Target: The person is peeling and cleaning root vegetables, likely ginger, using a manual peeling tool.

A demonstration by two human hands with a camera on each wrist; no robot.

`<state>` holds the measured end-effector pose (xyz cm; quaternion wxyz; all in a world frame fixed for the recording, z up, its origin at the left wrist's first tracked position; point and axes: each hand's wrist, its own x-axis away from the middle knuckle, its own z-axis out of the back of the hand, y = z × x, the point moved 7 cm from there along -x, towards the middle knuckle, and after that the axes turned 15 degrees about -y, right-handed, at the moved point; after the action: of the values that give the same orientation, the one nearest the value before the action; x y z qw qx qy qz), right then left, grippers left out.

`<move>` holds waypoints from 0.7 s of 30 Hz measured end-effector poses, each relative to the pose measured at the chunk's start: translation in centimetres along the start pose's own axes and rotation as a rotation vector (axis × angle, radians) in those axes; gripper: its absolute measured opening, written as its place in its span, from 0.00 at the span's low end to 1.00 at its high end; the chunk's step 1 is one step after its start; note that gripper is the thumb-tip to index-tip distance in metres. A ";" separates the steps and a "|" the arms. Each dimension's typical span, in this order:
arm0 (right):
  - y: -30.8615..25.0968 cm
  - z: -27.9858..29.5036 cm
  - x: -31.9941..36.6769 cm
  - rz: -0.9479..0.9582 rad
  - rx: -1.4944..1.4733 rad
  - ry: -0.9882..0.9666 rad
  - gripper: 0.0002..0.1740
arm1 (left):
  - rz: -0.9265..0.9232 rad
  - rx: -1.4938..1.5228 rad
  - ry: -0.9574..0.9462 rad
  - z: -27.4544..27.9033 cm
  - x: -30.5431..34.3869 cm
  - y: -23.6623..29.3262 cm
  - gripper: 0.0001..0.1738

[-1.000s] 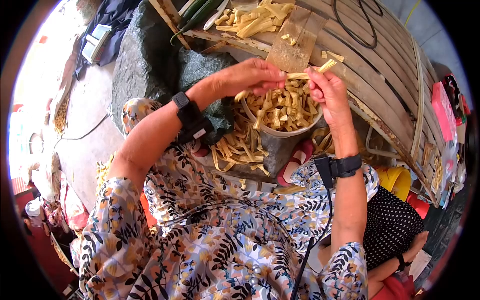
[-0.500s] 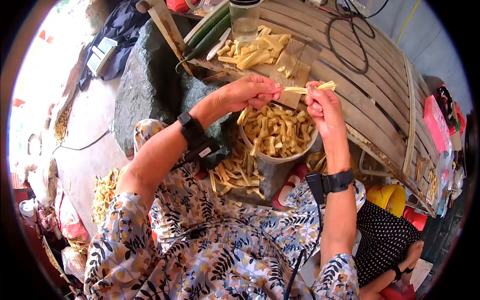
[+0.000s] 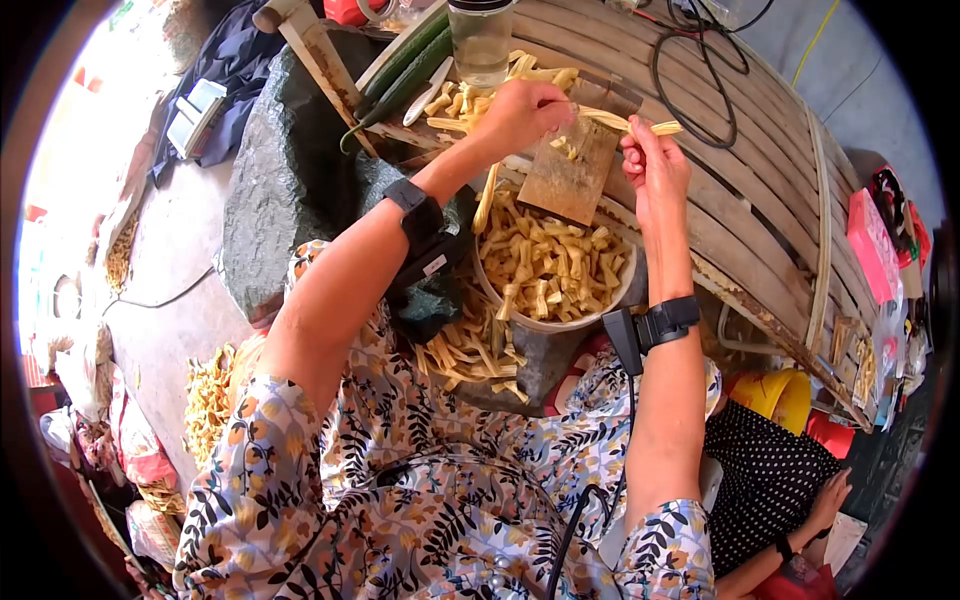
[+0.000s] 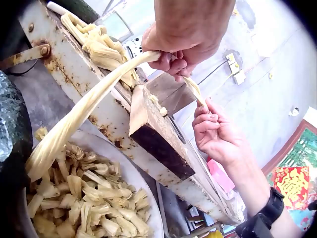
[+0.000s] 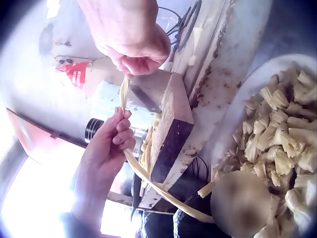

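Above the slatted bench (image 3: 750,150), left hand (image 3: 525,118) is gripping a twisted yellow strip (image 4: 94,99) in curled fingers; right hand (image 3: 657,165) is pinching the same strip near its end. Rest of strip is hanging from left hand toward the white tub (image 3: 556,326), knotted pieces (image 3: 555,262) filling it. Wooden block (image 3: 565,185) is lying at bench edge.

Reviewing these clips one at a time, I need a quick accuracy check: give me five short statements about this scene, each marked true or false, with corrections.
1. The left hand and right hand hold one yellowish strip. True.
2. The tub is empty. False: the white tub holds many yellowish pieces.
3. A wooden block rests on the slatted bench. True.
4. The jar lies on its side. False: the jar stands upright.
5. Both wrists wear black straps. True.
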<state>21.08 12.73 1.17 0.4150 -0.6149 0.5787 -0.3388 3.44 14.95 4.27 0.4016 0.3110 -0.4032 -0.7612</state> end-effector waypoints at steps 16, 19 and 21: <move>0.6 1.1 1.5 -0.064 0.232 -0.018 0.10 | 0.084 0.115 0.016 0.1 1.1 -3.0 0.11; 0.6 -1.0 5.1 -0.213 0.432 -0.184 0.12 | -0.011 0.301 -0.063 0.9 3.0 -2.0 0.10; 1.7 -1.3 7.6 -0.303 0.521 -0.274 0.13 | 0.013 0.311 -0.059 0.6 4.2 -2.3 0.11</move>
<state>19.96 5.02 -0.33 0.5773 -0.6070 0.3132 -0.4474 0.13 12.35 1.94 0.3416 0.3442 -0.5299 -0.6957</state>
